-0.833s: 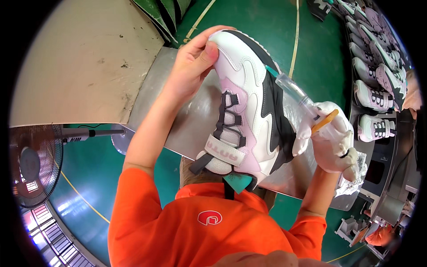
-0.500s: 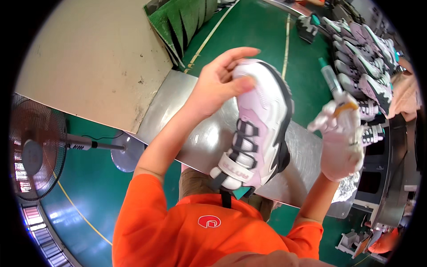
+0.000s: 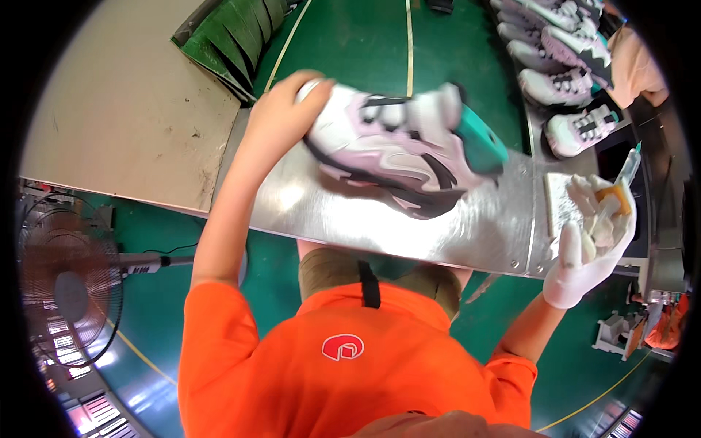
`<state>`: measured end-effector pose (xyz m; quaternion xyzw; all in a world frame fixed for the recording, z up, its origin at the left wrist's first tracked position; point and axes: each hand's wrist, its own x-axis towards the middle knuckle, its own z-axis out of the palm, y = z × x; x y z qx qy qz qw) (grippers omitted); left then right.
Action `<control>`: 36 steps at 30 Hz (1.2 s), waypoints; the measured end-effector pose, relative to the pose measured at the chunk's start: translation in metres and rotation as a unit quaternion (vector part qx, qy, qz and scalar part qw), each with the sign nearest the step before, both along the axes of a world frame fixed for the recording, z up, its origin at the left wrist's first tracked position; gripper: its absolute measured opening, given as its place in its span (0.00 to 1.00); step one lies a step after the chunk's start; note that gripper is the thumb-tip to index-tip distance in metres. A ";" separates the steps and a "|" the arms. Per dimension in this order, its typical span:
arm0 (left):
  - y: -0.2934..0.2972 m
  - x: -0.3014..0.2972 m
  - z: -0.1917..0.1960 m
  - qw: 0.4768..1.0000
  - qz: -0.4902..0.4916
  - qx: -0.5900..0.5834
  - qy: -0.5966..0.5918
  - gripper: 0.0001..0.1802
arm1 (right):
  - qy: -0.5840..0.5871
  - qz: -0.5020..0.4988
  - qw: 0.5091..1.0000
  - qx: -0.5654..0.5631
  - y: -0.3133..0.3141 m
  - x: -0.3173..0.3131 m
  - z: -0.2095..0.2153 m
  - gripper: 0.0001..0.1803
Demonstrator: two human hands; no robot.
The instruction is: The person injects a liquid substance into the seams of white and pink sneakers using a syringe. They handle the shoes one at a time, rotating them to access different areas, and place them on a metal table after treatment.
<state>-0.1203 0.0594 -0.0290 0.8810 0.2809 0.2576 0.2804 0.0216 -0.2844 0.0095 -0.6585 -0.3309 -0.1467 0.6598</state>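
By its toe, my bare left hand (image 3: 286,109) grips a white and pale-purple sneaker (image 3: 387,139) with black straps. The shoe is held on its side above the metal bench (image 3: 482,233), its teal-lined heel opening toward the right; its heel end is blurred. At the bench's right end, my white-gloved right hand (image 3: 588,266) has its fingers curled around a clear syringe-like tube (image 3: 628,169) with a green tip. Something yellow (image 3: 615,198) shows by its fingers, along with crumpled white material (image 3: 600,228). A white textured pad (image 3: 561,201) lies beside this hand.
Several similar sneakers (image 3: 555,86) are lined up at the far right, with one sneaker (image 3: 579,133) nearer. A person's arm (image 3: 635,66) is beside them. A beige panel (image 3: 131,109) and green flaps (image 3: 230,47) stand left. Below the panel is a fan (image 3: 69,281).
My left hand has moved left and turned the shoe from upright to sideways, heel now right. My right hand has moved right and lower, the tube's tip now pointing up and right.
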 end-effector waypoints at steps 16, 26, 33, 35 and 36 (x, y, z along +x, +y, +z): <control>-0.127 -0.016 0.058 0.652 -0.394 0.637 0.121 0.21 | 0.151 -0.017 0.988 -0.002 0.004 -0.031 -0.095 0.41; -0.072 -0.014 0.049 0.675 -0.395 0.621 0.046 0.21 | 0.179 0.067 0.976 -0.105 -0.017 -0.023 -0.085 0.40; -0.080 -0.071 0.016 0.775 -0.317 0.546 0.034 0.23 | -0.027 0.140 0.922 -0.361 0.000 -0.006 -0.053 0.32; -0.080 -0.071 0.013 0.774 -0.312 0.550 0.024 0.23 | -0.086 0.149 0.902 -0.396 0.013 0.001 -0.051 0.32; -0.080 -0.071 0.014 0.783 -0.313 0.536 0.030 0.24 | -0.115 0.152 0.891 -0.413 0.019 0.005 -0.049 0.32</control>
